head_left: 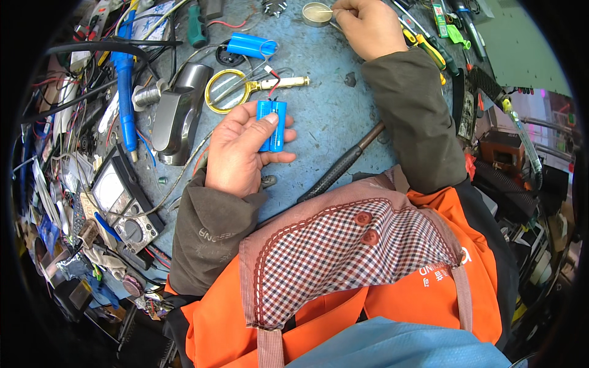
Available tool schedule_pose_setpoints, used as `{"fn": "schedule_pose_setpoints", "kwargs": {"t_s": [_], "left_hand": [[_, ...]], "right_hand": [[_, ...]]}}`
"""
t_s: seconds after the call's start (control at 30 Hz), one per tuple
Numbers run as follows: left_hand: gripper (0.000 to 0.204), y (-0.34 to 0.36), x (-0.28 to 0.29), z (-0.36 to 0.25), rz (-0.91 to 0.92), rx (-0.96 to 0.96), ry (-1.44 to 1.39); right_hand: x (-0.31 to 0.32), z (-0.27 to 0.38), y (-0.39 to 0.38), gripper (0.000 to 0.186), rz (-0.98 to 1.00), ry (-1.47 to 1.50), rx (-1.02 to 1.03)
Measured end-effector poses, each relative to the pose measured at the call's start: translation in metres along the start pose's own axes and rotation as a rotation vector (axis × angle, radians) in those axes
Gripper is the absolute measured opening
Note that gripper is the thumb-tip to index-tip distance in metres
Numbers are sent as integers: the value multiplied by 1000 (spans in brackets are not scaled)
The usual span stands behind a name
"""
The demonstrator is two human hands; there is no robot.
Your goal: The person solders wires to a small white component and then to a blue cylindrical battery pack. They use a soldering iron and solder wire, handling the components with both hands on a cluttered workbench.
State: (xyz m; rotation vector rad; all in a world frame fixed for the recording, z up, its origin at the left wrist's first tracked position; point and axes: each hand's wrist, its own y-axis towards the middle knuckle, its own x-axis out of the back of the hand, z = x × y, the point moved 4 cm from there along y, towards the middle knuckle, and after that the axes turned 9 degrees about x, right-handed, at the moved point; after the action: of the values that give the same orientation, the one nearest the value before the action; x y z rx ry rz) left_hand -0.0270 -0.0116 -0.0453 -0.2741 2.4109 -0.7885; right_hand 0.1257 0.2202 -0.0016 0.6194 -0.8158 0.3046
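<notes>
My left hand [236, 147] is closed around a blue two-cell battery pack [278, 130], with the thumb pressed across its front. A short red and black lead with a white connector runs up from the pack's top. At the far side of the bench, my right hand [373, 29] pinches a thin pale stick [324, 11]. The stick's tip reaches over a small round metal tin [316, 23]; whether it touches the contents I cannot tell. Just beyond my left hand lies a yellow-rimmed magnifying glass [210, 92]. Another blue battery pack [252, 45] rests behind it.
A grey metallic housing [182, 113], a solder spool [147, 95], a blue soldering iron [124, 80] and an analog multimeter [130, 211] crowd the left, among tangled cables. A black-handled tool [336, 173] lies near my apron. Yellow-and-black pliers [429, 53] lie by my right sleeve.
</notes>
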Motion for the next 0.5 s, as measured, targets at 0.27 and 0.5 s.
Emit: {"fn": "schedule_pose_setpoints", "kwargs": {"t_s": [0.27,0.5], "left_hand": [[26,-2,0,-1,-5,18,26],[30,1,3,2,1,-6,32]], "right_hand": [[24,43,-23,8,21,656,-52],[9,76,-76,9,144,472,275]]}}
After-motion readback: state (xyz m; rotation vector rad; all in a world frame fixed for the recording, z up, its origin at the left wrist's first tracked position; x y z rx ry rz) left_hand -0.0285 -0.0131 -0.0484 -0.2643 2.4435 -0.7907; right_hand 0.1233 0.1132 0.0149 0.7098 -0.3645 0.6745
